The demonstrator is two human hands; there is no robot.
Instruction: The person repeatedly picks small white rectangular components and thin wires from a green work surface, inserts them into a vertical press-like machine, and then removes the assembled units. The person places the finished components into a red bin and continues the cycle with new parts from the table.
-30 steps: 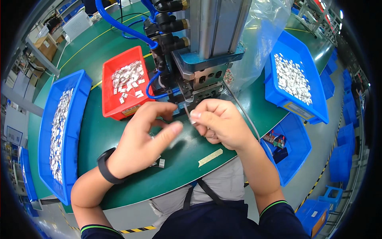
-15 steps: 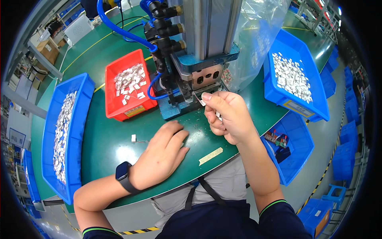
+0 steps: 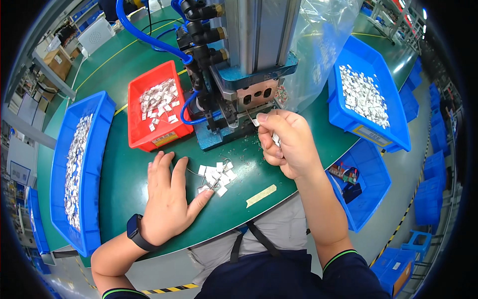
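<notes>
White-tabbed part point(image 3: 256, 122) at right hand's point(image 3: 291, 142) 10 o'clock, pinched by thumb and fingers, long axis roughly 11-to-5 o'clock, upper end by press point(image 3: 256, 94). Left hand point(image 3: 168, 202) farther off, fingers spread, at loose pile's point(image 3: 217, 176) 8 o'clock.

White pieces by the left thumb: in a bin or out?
Out. The white pieces lie in a loose heap directly on the green tabletop, beside the left hand; no bin walls surround them.
</notes>
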